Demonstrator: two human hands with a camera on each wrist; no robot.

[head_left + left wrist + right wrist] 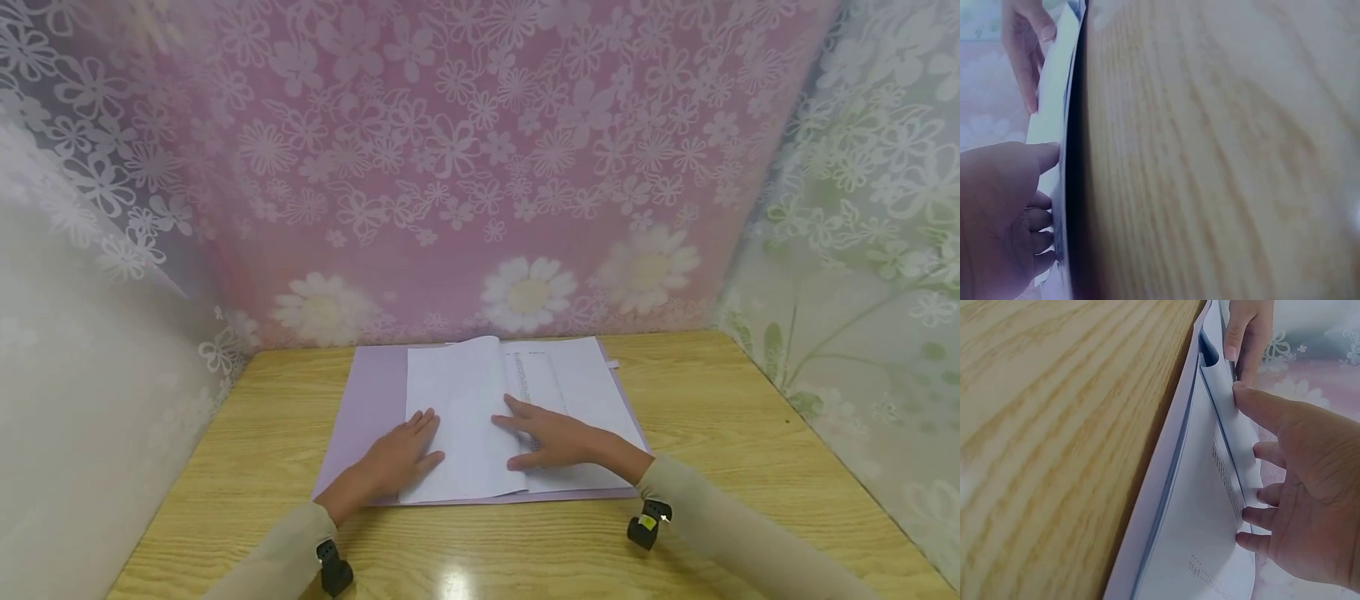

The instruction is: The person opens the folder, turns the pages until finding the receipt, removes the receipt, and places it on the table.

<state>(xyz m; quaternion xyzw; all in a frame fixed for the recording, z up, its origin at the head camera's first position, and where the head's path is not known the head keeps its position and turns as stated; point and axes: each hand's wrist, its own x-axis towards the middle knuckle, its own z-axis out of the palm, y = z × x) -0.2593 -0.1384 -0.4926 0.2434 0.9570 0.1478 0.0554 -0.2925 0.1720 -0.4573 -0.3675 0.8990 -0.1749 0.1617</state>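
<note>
A light purple folder lies spread open on the wooden table with white sheets in it. The blank left-hand page bulges up along the middle fold, and the right-hand page carries printed lines. My left hand rests on the left page near its outer edge, fingers extended. With fingers spread, my right hand lies across the fold, its fingertips on the raised part of the left page. In the right wrist view, the turned sheets curve up under the thumb and fingers.
The wooden table extends around the folder. Right behind it hangs a pink flowered curtain, with pale flowered sheets on the left and right sides. A small white tab sticks out at the folder's right edge.
</note>
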